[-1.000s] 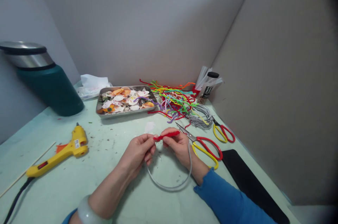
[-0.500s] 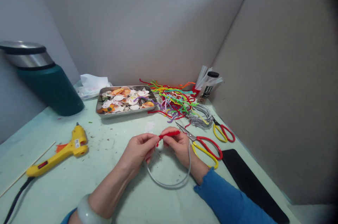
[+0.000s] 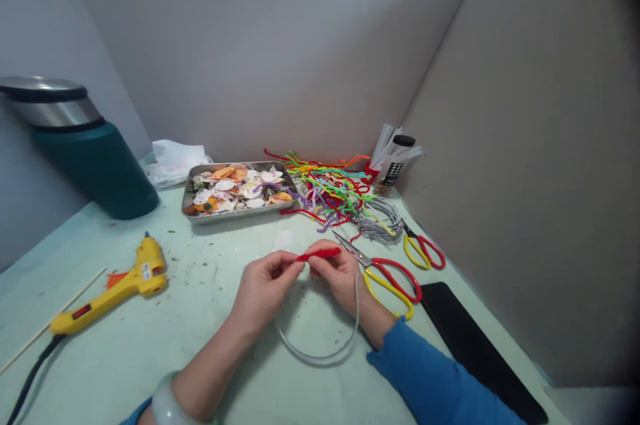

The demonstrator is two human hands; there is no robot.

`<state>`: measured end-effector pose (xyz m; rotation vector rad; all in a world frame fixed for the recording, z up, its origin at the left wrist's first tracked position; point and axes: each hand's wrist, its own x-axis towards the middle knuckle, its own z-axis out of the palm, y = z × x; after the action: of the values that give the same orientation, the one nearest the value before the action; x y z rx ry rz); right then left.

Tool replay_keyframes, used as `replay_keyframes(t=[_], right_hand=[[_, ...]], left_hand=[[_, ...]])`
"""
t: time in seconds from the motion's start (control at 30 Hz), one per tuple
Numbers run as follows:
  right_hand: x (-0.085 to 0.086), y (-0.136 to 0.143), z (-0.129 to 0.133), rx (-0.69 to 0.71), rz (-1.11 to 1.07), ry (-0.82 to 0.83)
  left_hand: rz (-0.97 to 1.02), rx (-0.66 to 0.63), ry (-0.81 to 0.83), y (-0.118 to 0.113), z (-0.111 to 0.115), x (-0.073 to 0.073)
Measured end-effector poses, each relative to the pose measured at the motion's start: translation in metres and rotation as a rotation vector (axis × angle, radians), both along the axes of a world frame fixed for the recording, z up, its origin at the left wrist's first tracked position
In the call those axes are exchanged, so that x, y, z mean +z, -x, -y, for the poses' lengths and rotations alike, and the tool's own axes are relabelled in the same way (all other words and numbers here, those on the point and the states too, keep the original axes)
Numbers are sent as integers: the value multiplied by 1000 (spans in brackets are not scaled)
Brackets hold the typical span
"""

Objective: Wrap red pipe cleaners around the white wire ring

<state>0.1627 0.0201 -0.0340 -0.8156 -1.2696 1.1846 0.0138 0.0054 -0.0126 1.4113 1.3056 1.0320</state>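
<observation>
We see a fuzzy red strip (image 3: 326, 253) above the matte, pale-green table (image 3: 195, 308), its left end pinched by the left hand (image 3: 261, 285) and its length gripped by the right hand (image 3: 339, 271). Smooth grey cord (image 3: 357, 305) curves below in a U; steel-bladed scissors (image 3: 364, 260) lie just beside the right hand.

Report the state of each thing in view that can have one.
Red strip: pinched between left hand and right hand
Grey wire: bent in a curve
Nearer scissors: nearly or fully shut
Glue gun: lying down, power unclear
Teal bottle: lidded
Jar: capped
Shell tray: uncovered
Colored strands: tangled
</observation>
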Motion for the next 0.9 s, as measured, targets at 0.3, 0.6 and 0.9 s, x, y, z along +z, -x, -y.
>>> replay_keyframes(t=[0.3,0.6,0.9], right_hand=[[-1,0,2,-39,112,-41],[-3,-2,2,-24,174,-95],[-1,-1,1,-104,143,-83]], left_hand=[[-224,17,-176,2,0,-6],[-225,20,-125,2,0,-1],[238,20,223,-4,0,-4]])
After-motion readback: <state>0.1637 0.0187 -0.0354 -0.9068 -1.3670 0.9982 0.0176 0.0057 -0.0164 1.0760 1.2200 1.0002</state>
